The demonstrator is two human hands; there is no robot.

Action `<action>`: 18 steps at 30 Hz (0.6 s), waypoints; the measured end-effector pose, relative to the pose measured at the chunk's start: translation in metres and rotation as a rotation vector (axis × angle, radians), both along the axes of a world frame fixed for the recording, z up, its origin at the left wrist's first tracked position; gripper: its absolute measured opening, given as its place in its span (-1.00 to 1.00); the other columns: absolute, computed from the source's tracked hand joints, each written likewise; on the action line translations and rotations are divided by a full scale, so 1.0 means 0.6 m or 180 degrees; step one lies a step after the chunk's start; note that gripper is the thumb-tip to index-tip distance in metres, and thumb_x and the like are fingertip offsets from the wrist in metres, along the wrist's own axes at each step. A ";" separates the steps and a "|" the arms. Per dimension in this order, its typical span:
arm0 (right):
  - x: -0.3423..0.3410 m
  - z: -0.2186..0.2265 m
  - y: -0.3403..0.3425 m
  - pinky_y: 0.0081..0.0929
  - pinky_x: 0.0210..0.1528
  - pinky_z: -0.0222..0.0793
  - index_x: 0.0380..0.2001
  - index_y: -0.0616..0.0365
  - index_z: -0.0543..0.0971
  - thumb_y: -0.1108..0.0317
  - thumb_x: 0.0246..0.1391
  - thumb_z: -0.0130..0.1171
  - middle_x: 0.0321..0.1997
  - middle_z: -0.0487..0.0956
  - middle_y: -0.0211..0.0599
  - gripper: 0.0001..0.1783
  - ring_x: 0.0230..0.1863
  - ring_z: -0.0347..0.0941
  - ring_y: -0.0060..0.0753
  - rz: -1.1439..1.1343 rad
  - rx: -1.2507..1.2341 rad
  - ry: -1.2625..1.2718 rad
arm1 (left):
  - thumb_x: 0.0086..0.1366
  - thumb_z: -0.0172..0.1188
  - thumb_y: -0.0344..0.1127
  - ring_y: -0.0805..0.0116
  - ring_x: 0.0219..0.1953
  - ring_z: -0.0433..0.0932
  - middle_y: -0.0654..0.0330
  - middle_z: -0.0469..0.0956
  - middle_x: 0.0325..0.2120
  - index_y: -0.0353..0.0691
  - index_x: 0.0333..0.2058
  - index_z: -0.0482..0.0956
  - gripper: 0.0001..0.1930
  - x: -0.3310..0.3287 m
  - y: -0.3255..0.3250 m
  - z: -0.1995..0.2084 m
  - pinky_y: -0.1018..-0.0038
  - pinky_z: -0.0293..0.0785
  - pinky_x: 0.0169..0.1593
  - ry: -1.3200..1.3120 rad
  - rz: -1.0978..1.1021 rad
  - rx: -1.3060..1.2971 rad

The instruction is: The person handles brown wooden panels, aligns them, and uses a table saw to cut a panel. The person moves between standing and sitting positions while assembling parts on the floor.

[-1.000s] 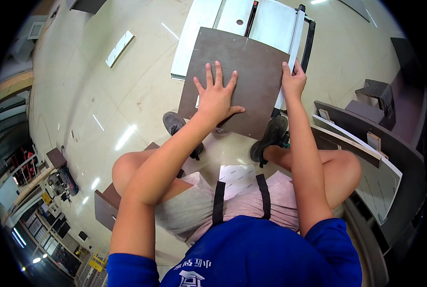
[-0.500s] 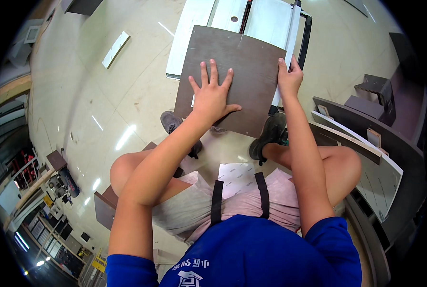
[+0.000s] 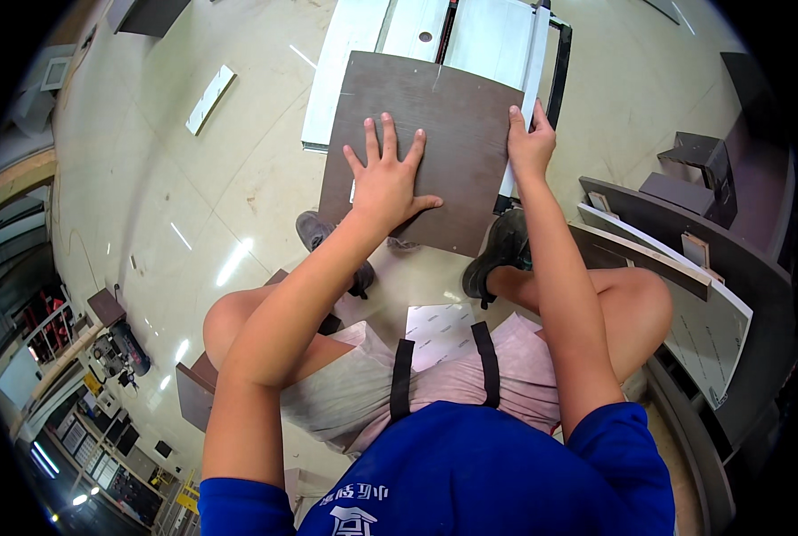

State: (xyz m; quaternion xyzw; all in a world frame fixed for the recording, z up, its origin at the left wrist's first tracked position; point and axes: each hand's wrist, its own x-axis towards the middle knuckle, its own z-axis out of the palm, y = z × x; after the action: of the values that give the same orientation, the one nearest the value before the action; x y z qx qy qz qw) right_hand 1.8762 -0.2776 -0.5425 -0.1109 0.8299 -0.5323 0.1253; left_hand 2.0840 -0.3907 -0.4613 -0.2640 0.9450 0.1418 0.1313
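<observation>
A square dark brown board (image 3: 461, 125) lies on the pale top of a table saw (image 3: 345, 45), its near part reaching out toward me over my shoes. My left hand (image 3: 387, 183) rests flat on the board's left half, fingers spread and thumb pointing right. At the board's right edge is my right hand (image 3: 533, 147). Its thumb presses on the edge and its other fingers curl down on the outer side, beside the saw's light metal fence (image 3: 534, 62). Those lower fingertips are hidden. A dark slot runs into the saw top beyond the board's far edge.
Brown and white panels (image 3: 702, 330) lean in a stack at my right, with dark offcuts (image 3: 685, 196) behind. A pale strip (image 3: 210, 100) lies on the floor at the far left. Between my legs is a white patterned sheet (image 3: 439, 329). A compressor-like machine (image 3: 124, 347) stands at left.
The whole view has shifted slightly to the left. Both hands and the brown board keep nearly the same places against the saw.
</observation>
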 end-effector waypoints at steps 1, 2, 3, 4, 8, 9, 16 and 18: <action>0.000 -0.001 0.000 -0.42 0.06 0.37 0.14 0.49 0.37 0.25 0.10 0.26 -0.01 0.57 0.17 -0.35 0.00 0.55 -0.20 0.0000 -0.0004 0.0043 | -0.15 0.38 0.32 -0.36 0.39 -0.26 -0.27 -0.22 0.36 0.04 0.35 0.10 0.11 0.000 0.000 0.000 -0.45 -0.05 0.17 0.0006 0.0003 -0.0001; 0.001 -0.002 -0.001 -0.42 0.06 0.38 0.13 0.49 0.37 0.25 0.09 0.26 -0.02 0.57 0.17 -0.35 -0.01 0.56 -0.19 0.0001 -0.0008 0.0086 | -0.15 0.38 0.32 -0.36 0.39 -0.25 -0.27 -0.22 0.36 0.04 0.35 0.11 0.11 0.000 0.000 0.001 -0.45 -0.05 0.17 0.0011 0.0007 -0.0002; 0.000 -0.006 0.000 -0.42 0.05 0.38 0.13 0.49 0.38 0.24 0.09 0.26 -0.03 0.58 0.17 -0.36 -0.02 0.56 -0.18 0.0000 -0.0012 0.0130 | -0.15 0.38 0.31 -0.36 0.39 -0.25 -0.27 -0.22 0.36 0.04 0.35 0.11 0.11 0.001 0.000 0.001 -0.45 -0.04 0.17 0.0018 0.0009 -0.0003; -0.002 -0.009 0.001 -0.41 0.05 0.38 0.12 0.49 0.38 0.24 0.09 0.26 -0.04 0.58 0.17 -0.36 -0.03 0.57 -0.16 -0.0007 0.0008 0.0157 | -0.15 0.38 0.32 -0.36 0.39 -0.25 -0.27 -0.22 0.36 0.04 0.35 0.11 0.11 0.000 0.000 0.001 -0.45 -0.04 0.17 0.0015 0.0000 -0.0009; -0.002 -0.009 -0.001 -0.39 0.04 0.39 0.11 0.47 0.40 0.23 0.08 0.26 -0.07 0.59 0.17 -0.37 -0.04 0.58 -0.12 -0.0021 0.0051 0.0255 | -0.15 0.38 0.32 -0.36 0.39 -0.24 -0.26 -0.21 0.36 0.04 0.35 0.11 0.11 0.001 0.000 0.001 -0.45 -0.04 0.17 -0.0010 -0.0007 -0.0027; -0.001 -0.009 -0.001 -0.39 0.04 0.39 0.11 0.47 0.41 0.23 0.08 0.25 -0.07 0.59 0.17 -0.37 -0.05 0.58 -0.11 -0.0029 0.0054 0.0279 | -0.15 0.38 0.32 -0.36 0.39 -0.24 -0.26 -0.21 0.37 0.04 0.35 0.11 0.11 0.001 0.000 0.001 -0.45 -0.04 0.17 -0.0017 -0.0011 -0.0030; 0.002 -0.003 -0.003 -0.37 -0.01 0.42 0.09 0.45 0.42 0.23 0.07 0.24 -0.13 0.62 0.15 -0.39 -0.10 0.60 -0.08 -0.0053 0.0124 0.0331 | -0.16 0.39 0.31 -0.37 0.39 -0.25 -0.27 -0.22 0.37 0.03 0.35 0.11 0.11 0.001 0.000 0.000 -0.45 -0.05 0.17 0.0005 -0.0009 -0.0020; 0.002 0.000 -0.003 -0.37 -0.02 0.43 0.09 0.46 0.42 0.24 0.07 0.24 -0.15 0.62 0.15 -0.40 -0.12 0.60 -0.08 -0.0056 0.0114 0.0270 | -0.16 0.39 0.31 -0.37 0.39 -0.26 -0.27 -0.21 0.36 0.03 0.35 0.11 0.11 -0.001 0.000 0.000 -0.45 -0.06 0.18 -0.0005 -0.0007 -0.0017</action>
State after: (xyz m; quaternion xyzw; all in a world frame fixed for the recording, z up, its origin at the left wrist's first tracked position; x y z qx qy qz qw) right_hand 1.8772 -0.2795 -0.5423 -0.1238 0.8448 -0.5132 0.0873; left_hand 2.0837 -0.3907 -0.4611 -0.2634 0.9455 0.1389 0.1315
